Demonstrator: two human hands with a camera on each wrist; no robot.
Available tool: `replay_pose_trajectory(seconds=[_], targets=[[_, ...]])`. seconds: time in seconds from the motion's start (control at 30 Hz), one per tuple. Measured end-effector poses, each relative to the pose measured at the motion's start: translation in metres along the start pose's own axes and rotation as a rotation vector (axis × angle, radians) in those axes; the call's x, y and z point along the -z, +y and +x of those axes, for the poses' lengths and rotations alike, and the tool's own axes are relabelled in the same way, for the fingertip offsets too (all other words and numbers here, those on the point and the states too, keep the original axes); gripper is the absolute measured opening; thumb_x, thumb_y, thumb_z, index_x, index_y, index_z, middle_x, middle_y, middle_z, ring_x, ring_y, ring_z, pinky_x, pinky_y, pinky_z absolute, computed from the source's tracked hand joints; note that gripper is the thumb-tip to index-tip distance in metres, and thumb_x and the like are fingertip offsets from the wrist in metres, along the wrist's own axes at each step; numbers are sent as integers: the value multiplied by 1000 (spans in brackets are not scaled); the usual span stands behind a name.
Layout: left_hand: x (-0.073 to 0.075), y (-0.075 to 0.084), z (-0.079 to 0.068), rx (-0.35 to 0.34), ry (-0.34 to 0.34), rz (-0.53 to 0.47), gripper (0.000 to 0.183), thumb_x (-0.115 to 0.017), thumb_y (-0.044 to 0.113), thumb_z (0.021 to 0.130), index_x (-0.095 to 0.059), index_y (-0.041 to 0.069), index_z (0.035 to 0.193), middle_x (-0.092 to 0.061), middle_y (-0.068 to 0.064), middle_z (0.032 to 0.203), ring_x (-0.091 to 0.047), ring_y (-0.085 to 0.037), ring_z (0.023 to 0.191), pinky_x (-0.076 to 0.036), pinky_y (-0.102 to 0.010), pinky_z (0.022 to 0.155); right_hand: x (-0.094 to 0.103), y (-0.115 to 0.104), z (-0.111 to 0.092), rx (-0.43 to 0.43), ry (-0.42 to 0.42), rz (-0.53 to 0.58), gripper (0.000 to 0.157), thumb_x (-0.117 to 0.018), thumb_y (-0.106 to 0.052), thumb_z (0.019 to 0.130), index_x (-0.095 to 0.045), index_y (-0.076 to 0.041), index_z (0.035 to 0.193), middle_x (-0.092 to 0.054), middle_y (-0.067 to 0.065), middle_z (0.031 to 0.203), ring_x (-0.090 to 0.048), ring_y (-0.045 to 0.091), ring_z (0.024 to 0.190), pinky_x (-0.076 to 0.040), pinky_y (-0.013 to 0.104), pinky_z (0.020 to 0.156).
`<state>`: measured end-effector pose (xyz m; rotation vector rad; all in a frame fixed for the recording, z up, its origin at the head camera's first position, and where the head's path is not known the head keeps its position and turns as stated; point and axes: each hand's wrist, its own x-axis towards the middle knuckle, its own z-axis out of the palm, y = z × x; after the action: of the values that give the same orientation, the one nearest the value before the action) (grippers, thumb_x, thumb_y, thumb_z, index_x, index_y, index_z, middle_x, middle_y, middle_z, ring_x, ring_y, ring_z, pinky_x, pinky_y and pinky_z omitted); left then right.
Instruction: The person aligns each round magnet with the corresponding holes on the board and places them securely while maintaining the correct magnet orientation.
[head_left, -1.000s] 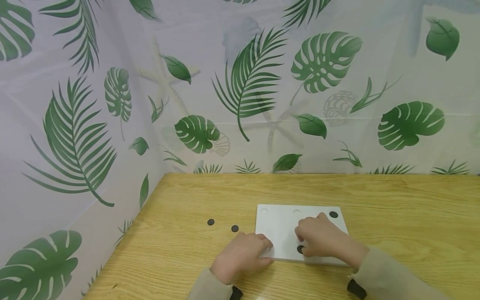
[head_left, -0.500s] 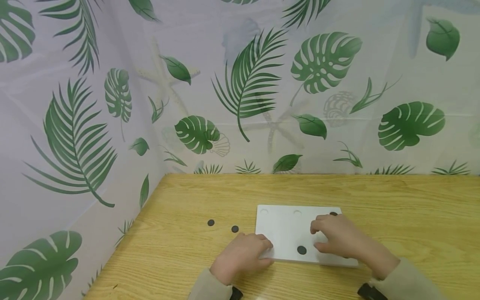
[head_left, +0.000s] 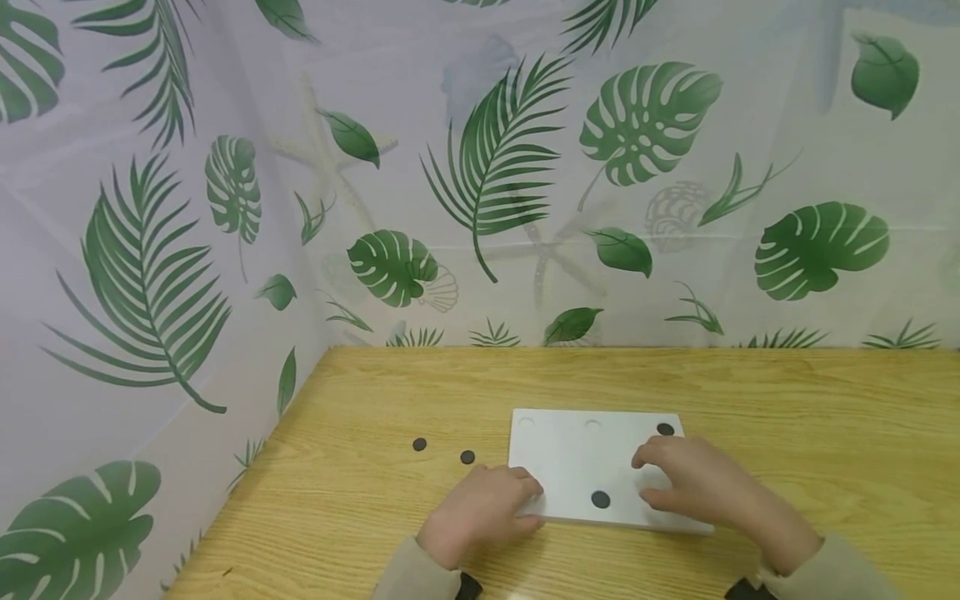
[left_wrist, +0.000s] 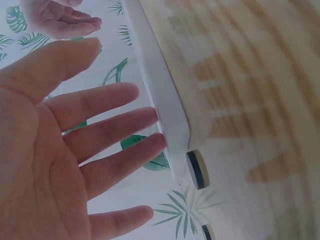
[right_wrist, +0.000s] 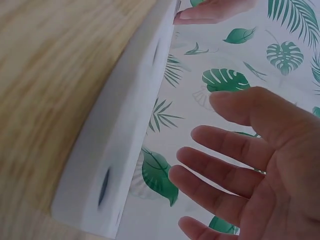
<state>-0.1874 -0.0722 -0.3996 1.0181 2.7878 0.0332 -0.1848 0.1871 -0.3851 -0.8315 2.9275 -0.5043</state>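
A white rectangular board (head_left: 558,467) with shallow round recesses lies on the table. One black disc (head_left: 601,500) sits at its front middle, another black disc (head_left: 665,429) at its back right corner. My left hand (head_left: 483,508) rests at the board's left edge, fingertips touching it; in the left wrist view its fingers are spread and hold nothing. Over the board's right part hovers my right hand (head_left: 697,479), its relaxed fingers apart and gripping nothing, as the right wrist view confirms. It hides part of the front right area.
Two loose black discs, a nearer one (head_left: 468,457) and a farther one (head_left: 420,444), lie on the wooden table (head_left: 360,500) left of the board. Bare recesses show at the board's back left and back middle. A leaf-patterned cloth (head_left: 517,292) stands behind the table and along its left side.
My right hand has left the front middle disc, drawing away to the right with its fingers opening; that disc now shows fully. My left hand keeps its place at the board's edge.
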Motion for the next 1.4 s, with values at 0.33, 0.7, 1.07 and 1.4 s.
replay_pose_trajectory(seconds=[0.33,0.7,1.07,1.4], targets=[[0,0,-1,-6,-2,-9,34,-56,40,84,-62,19,109,-58,9,105,-54,-7,93,-42,-35,78,-1,4,-8,20,42,-17,20,-71,-19,72,-64,-10,88,-60,-1,90,-58,18,78,-47,34,67],[0,-1,-2,-18,18,6,33,-55,40,84,-62,18,108,-59,8,104,-54,-7,91,-42,-34,76,-2,13,-24,18,62,-43,20,-72,-18,70,-63,-11,86,-58,-5,86,-55,12,74,-45,30,63],[-2,-2,-2,-17,28,-4,33,-56,40,84,-63,18,108,-59,8,104,-53,-7,92,-42,-35,77,-8,15,-24,-84,-39,-5,27,-75,-21,67,-64,-9,88,-60,0,90,-56,19,83,-45,38,73],[6,-11,-5,-39,83,-32,32,-55,34,85,-61,15,110,-59,4,106,-55,-9,95,-42,-31,79,-14,19,-24,-111,-94,28,28,-76,-18,63,-63,-6,84,-59,-1,88,-55,20,81,-45,38,72]])
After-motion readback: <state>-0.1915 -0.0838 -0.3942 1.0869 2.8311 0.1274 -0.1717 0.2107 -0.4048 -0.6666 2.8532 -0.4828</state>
